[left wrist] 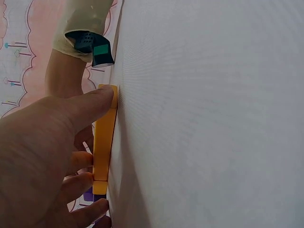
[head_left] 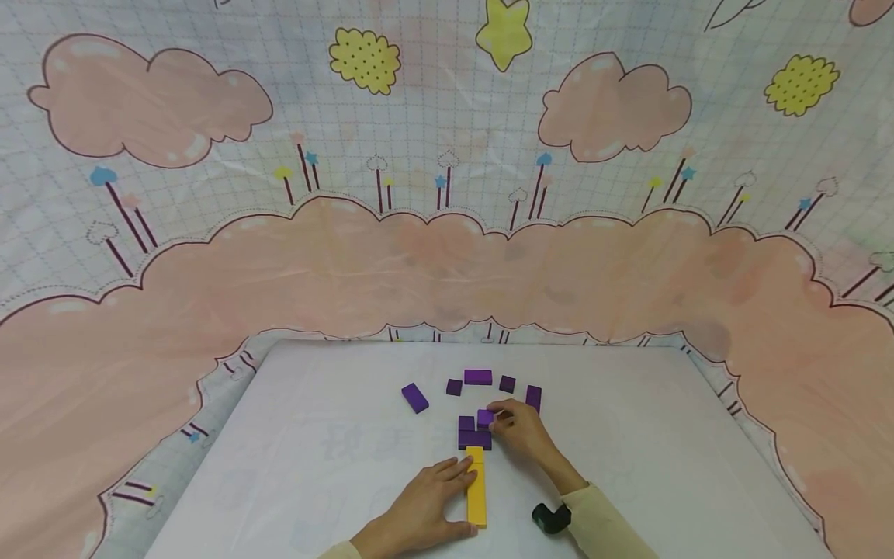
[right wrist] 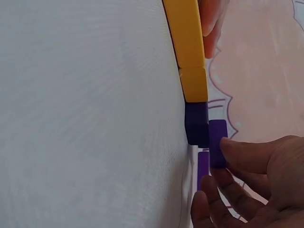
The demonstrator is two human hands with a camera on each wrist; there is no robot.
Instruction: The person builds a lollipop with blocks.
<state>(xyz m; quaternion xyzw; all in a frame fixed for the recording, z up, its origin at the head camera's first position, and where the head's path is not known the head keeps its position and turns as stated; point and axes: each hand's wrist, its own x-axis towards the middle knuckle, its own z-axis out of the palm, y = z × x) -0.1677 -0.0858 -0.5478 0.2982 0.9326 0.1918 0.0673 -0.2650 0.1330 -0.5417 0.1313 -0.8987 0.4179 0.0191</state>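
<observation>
My right hand pinches a small purple block between thumb and fingers. In the right wrist view that purple block is raised off the table surface. A purple square block lies just left of it, touching a purple rectangular block below. Yellow blocks form a straight column reaching toward the person from that rectangle. My left hand rests along the column's left side, with extended fingers near its far end. In the left wrist view the thumb touches the near yellow piece.
Further back lie a tilted purple block, two dark purple cubes, a purple rectangle and another purple block beside the right hand. All are on a white table. A dark wrist device sits at the right sleeve.
</observation>
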